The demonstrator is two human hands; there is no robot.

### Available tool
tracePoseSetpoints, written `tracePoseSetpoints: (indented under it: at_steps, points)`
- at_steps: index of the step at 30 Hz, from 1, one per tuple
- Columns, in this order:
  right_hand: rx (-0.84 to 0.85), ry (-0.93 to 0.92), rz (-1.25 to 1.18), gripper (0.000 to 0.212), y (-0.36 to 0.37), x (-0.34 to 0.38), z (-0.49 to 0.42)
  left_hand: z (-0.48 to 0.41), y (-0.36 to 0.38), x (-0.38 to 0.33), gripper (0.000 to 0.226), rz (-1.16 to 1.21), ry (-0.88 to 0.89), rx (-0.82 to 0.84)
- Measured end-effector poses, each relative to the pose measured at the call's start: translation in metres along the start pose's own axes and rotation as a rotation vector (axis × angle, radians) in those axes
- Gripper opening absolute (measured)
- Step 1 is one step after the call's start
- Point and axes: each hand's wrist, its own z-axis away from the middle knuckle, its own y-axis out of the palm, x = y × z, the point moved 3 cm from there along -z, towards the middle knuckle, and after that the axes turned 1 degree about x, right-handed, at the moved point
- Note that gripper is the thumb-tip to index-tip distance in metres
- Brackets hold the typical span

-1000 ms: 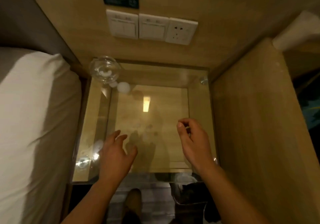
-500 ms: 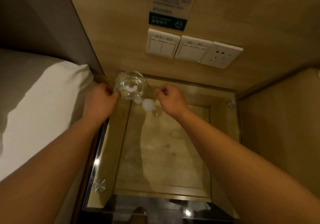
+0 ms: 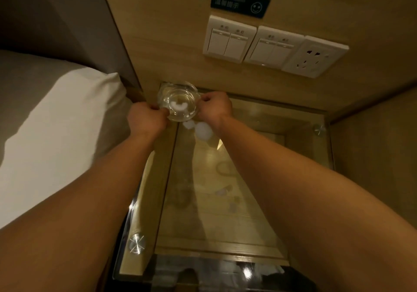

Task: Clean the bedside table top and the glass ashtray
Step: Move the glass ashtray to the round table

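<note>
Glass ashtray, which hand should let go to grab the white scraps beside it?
Right. The white scraps lie beside the right hand; the left hand grips the glass ashtray on the opposite side.

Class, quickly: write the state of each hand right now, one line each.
Left hand: closed, gripping the glass ashtray at its left side.
Right hand: closed, gripping the ashtray at its right side.
</note>
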Motion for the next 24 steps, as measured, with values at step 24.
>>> tracePoseSetpoints:
  at_steps: [24]
  points:
    - [-0.308, 0.072, -0.111, 0.027, -0.168, -0.116, 0.251, 0.279, 0.049, -0.040, 0.041, -0.161, 0.156, 0.136]
